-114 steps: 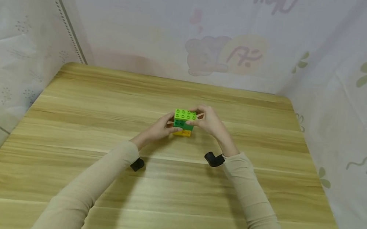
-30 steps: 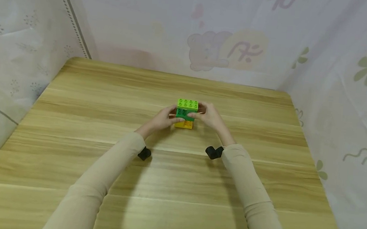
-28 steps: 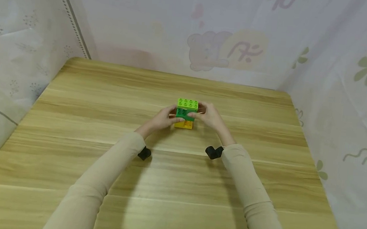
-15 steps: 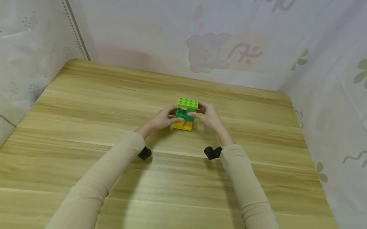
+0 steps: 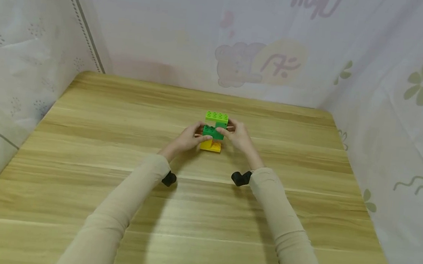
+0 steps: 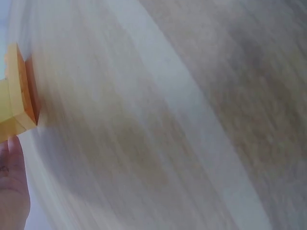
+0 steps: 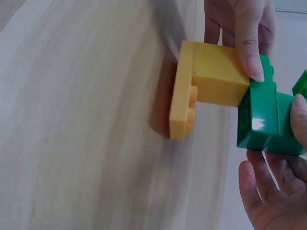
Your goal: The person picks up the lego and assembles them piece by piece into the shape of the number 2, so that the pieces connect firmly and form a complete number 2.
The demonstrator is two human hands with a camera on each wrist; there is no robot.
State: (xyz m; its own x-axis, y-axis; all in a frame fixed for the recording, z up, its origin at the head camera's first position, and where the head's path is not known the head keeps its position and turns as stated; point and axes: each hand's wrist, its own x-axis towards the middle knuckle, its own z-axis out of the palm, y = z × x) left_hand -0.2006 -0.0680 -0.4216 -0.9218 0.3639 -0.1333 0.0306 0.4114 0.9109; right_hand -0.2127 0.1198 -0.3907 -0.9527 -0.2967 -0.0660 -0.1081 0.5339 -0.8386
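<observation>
A stack of toy building bricks stands between both hands at the middle of the head view. Its base is an orange plate (image 7: 180, 96), close over the table, with a yellow block (image 7: 218, 72) on one half. Above come a wide green brick (image 7: 261, 108), a smaller green block (image 5: 220, 125) on the right and a studded light green brick (image 5: 217, 116) on top. My left hand (image 5: 188, 139) grips the stack from the left, thumb on the wide green brick. From the right my right hand (image 5: 240, 137) holds the green part between thumb and fingers.
The wooden table (image 5: 203, 216) has a patterned sheet (image 5: 160, 29) behind it and on both sides. Black wrist camera mounts (image 5: 240, 178) hang below both sleeves, low over the tabletop.
The stack has tilted between the hands: the light green top shows narrower, and the gap beneath it has opened to view. Both hands keep their hold; the right forearm has shifted slightly left.
</observation>
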